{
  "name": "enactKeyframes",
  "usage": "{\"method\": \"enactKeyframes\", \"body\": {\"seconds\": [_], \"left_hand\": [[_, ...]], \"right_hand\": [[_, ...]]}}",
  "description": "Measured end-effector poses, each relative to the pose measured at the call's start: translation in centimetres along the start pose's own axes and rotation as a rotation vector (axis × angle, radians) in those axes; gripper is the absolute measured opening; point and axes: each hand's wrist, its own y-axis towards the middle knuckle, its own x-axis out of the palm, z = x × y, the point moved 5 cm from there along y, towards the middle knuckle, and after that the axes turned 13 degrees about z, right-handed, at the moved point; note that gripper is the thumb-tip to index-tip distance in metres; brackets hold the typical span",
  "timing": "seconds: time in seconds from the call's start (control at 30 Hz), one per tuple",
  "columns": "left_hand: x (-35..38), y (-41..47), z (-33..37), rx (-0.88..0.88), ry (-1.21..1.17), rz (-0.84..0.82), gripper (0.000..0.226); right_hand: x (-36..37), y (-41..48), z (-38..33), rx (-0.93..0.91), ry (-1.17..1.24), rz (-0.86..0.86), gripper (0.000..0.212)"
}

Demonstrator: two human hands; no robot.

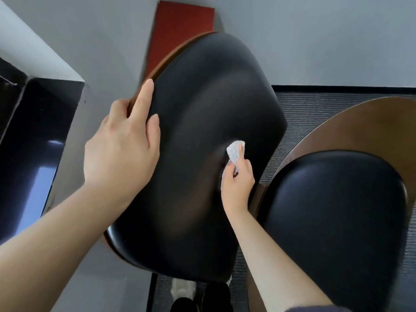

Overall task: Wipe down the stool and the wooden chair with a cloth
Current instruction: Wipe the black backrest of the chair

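Observation:
A black padded cushion on a curved wooden shell, the chair [198, 104], fills the middle of the view. My left hand [121, 145] holds its upper left edge, thumb behind the wooden rim and fingers lying on the black padding. My right hand [237, 181] grips a small crumpled white cloth [235, 150] and presses it against the padding right of centre. A second black cushion on a wooden shell [337, 210] stands at the lower right; I cannot tell whether it is the stool or another part of the chair.
A red panel [180, 30] leans on the grey wall behind the chair. A dark glossy ledge [33, 136] runs along the left. Grey ribbed carpet [315, 113] covers the floor at the right. My shoes [202, 300] show below the cushion.

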Motion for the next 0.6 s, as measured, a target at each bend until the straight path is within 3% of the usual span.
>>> {"method": "enactKeyframes", "body": {"seconds": [0.07,0.17,0.27,0.33,0.43,0.53,0.6], "left_hand": [[0.0,0.0,0.0,0.003,-0.001,0.010,0.052],[-0.1,0.0,0.0,-0.002,0.009,0.012,0.051],[0.0,-0.1,0.0,0.013,0.009,0.020,0.051],[0.1,-0.1,0.0,0.017,0.001,0.020,0.052],[0.0,0.0,-0.2,0.012,0.005,0.017,0.052],[0.1,-0.1,-0.1,0.039,0.002,0.027,0.052],[0.2,-0.1,-0.2,0.042,-0.001,0.028,0.051]], "right_hand": [[-0.1,-0.3,2.2,0.008,-0.044,-0.030,0.048],[-0.3,0.2,5.4,0.281,-0.080,0.084,0.050],[-0.3,0.0,3.2,0.070,-0.060,0.037,0.049],[-0.5,-0.1,4.5,0.091,-0.082,0.013,0.046],[-1.3,0.4,9.4,0.461,-0.172,0.097,0.042],[-2.4,-0.1,12.5,0.816,-0.207,0.084,0.023],[-2.6,0.0,13.6,0.941,-0.164,0.083,0.032]]}}
